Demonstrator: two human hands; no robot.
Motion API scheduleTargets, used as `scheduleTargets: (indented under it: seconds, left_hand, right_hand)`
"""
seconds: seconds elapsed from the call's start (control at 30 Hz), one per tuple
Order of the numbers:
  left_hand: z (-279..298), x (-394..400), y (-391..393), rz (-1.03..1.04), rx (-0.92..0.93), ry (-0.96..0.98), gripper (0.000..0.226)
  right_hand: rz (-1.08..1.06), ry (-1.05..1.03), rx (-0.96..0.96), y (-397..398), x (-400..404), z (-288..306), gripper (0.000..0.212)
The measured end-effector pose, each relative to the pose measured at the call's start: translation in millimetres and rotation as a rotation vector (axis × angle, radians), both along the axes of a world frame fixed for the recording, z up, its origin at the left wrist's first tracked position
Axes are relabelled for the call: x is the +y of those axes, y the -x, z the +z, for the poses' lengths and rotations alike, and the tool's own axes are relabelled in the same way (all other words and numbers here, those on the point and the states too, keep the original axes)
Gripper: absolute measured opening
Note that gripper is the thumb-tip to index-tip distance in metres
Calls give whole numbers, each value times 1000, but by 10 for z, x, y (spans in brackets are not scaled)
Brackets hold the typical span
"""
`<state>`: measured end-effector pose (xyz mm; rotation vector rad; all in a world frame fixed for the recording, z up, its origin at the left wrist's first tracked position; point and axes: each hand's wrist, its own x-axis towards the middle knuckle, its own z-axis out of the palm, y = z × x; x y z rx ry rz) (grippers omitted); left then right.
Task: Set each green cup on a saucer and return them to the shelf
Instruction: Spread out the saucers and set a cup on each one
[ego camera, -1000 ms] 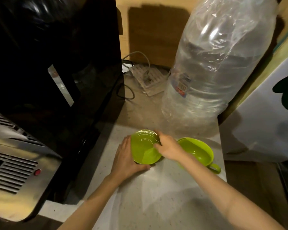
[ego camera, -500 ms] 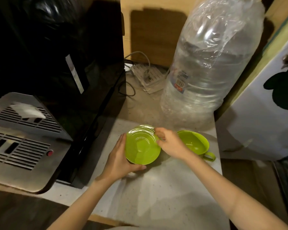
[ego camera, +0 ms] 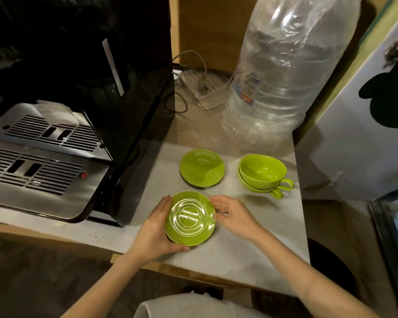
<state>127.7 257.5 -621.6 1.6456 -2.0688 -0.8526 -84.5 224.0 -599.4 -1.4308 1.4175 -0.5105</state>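
Both hands are gripping the near saucer (ego camera: 190, 218) by opposite rims, left hand (ego camera: 155, 228) cupping its left edge and underside, right hand (ego camera: 232, 216) pinching the right edge with fingers half curled. It is sitting at or just over the tabletop (ego camera: 251, 246), probably being laid flat as a base. A second saucer (ego camera: 202, 167) is lying free behind it. Two nested cups (ego camera: 263, 174) are waiting to the right, handles facing the person, well apart from both saucers. Spacing is likely leaving room per cup. No shelf visible.
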Motion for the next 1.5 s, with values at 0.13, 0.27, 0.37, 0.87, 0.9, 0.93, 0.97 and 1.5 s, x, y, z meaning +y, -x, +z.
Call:
scheduleTargets:
  seconds: [0.13,0.27,0.37,0.87,0.9,0.93,0.97,1.5]
  left_hand:
    - [13,-35,1,-4,18,3,136]
    - [20,-91,21,-37,23,15,129]
    - [16,-108,21,-41,18,14,129]
    - [255,-334,276,-103,-28,-131,133]
    - [312,-390,364,-81,26,-124,124]
    - [370,-448,464,-48,98,-131,110]
    - [424,-510,570,-20,181,-149,95]
    - [446,-1089,1624,-267,31,-49,78]
  right_hand:
    - [-15,12,27,-15,17,-20,47]
    - [-31,32,39,-29,-5,-9,47]
    - [-30,41,47,-32,-17,-9,47]
    - [-53,176,119,165,-71,210,50]
    - [-104,221,110,235,-98,295,45]
    - [-163,276,104,318,-122,388,40]
    - [-221,347,118,414,-140,481,34]
    - [-699,126,-5,1178,-118,371,16]
